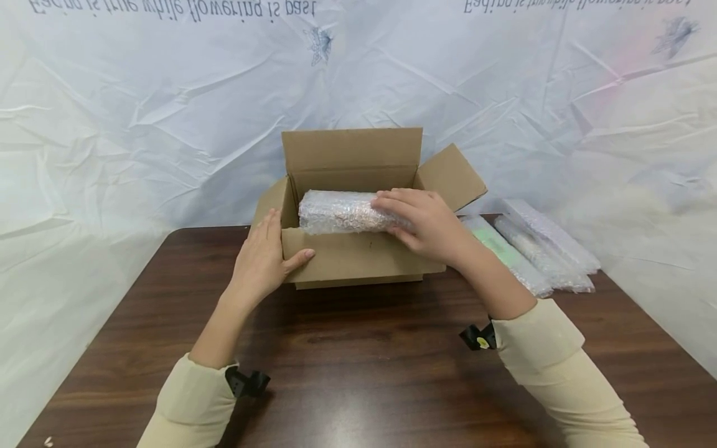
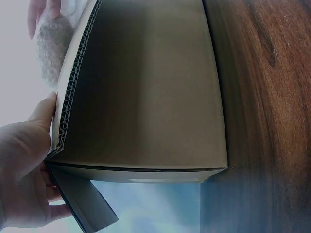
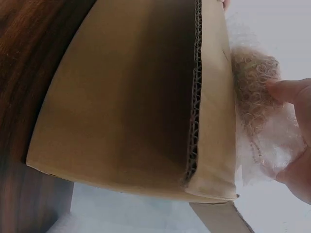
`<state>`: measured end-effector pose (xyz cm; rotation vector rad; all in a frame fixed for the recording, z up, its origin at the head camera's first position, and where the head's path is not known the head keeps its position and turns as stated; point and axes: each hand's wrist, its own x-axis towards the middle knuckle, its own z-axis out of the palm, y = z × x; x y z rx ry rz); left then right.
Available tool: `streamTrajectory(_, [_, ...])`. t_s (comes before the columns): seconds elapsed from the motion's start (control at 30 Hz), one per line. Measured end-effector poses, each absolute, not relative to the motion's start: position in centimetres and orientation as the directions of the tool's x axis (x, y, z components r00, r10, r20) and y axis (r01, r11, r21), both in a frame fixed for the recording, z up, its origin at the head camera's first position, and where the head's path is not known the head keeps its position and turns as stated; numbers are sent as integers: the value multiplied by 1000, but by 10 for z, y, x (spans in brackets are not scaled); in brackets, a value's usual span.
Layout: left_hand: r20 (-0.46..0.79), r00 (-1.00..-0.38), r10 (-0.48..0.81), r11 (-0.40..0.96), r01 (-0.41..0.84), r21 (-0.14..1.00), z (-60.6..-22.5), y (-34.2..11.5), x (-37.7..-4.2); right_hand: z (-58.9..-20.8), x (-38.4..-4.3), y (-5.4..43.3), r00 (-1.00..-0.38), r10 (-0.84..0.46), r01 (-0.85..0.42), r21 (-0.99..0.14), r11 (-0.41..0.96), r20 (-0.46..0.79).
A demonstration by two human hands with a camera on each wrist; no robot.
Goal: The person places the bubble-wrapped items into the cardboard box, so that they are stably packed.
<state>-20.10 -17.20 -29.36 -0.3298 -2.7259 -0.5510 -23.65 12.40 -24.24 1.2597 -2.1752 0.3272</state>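
Observation:
An open cardboard box point(image 1: 358, 261) stands at the far side of the table with its flaps spread. Over its mouth, my right hand point(image 1: 428, 224) grips the right end of a bubble-wrapped package point(image 1: 342, 211), thumb at the near side. In the right wrist view the thumb presses the bubble wrap point(image 3: 255, 87), and something brownish shows through it. My left hand point(image 1: 260, 258) rests at the box's front left corner, fingers straight along the left flap and thumb over the front flap. The left wrist view shows this hand point(image 2: 24, 155) against the flap edges.
Several bubble-wrapped packages point(image 1: 543, 249) lie right of the box, one with a green content point(image 1: 495, 242). A dark wooden table point(image 1: 347, 361) carries everything. White sheeting point(image 1: 224, 112) hangs behind and at both sides. The box's right flap point(image 1: 452, 176) sticks outward.

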Motion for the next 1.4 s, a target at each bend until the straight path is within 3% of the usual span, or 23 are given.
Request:
streamTrajectory(0.13, [371,-915,157,899,288,330,-293,-172,-201,-238,-233,123,-436,-700,-815,81,573,565])
streamTrajectory(0.33, [365,-918,157,897,287,336,-293,-172,-201,-237,-235,119,-454,-680,-785,101,611,576])
streamTrajectory(0.53, [356,-921,158,897,285,339,-293,-171,-201,-241,-239,117,-488,-657,-783,44,620,575])
streamTrajectory(0.77, [350,-924,154,898,279,341,-293,-171,-200,-246,-247,115,-477,-643,-801,4,599,599])
streamTrajectory(1.1, [366,-917,156,895,288,340,-294,-171,-201,-251,-249,118,-563,-617,-761,-53,647,551])
streamTrajectory(1.4, [367,-917,155,892,290,347,-293,-171,-200,-251,-243,139,-517,-542,-771,-86,630,663])
